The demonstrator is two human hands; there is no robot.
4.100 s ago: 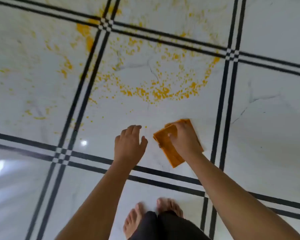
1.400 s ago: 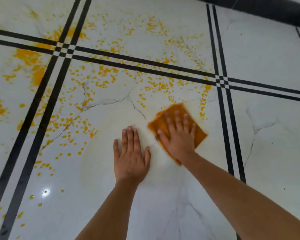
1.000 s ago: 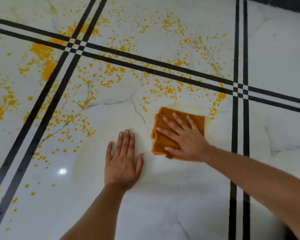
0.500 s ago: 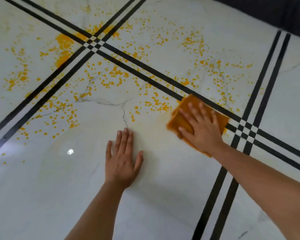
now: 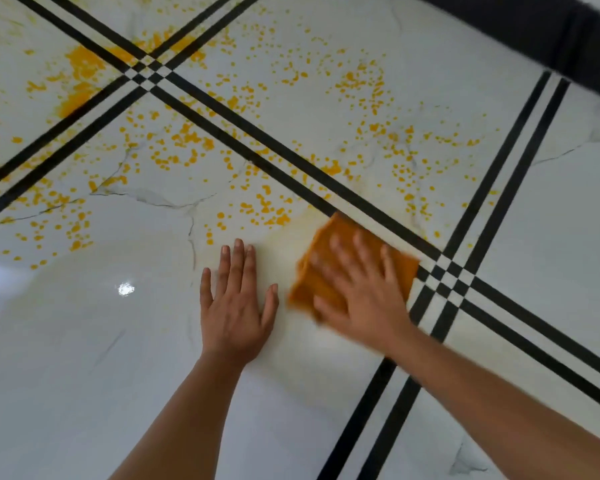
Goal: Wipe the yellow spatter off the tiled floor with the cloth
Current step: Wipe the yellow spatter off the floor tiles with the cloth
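Note:
An orange cloth (image 5: 340, 237) lies folded on the white marble tiled floor (image 5: 84, 358), beside a crossing of black double lines. My right hand (image 5: 364, 292) presses flat on the cloth with fingers spread; it looks blurred from motion. My left hand (image 5: 238, 303) rests flat on the bare tile just left of the cloth, fingers apart, holding nothing. Yellow spatter (image 5: 264, 206) dots the tiles beyond both hands, with thicker blotches (image 5: 80, 77) at the far left. A pale yellowish smear (image 5: 291, 233) shows on the tile between the hands.
Black double lines (image 5: 482, 202) cross the floor in a grid, with another crossing (image 5: 144, 69) at the upper left. A dark band (image 5: 551, 32) borders the floor at the top right. Thin grey cracks (image 5: 153, 200) vein the tile. A light reflection (image 5: 125, 289) glints left of my left hand.
My right hand has slid the cloth back toward me and slightly left, off the black lines. The left hand stays planted. The smear left of the cloth has widened.

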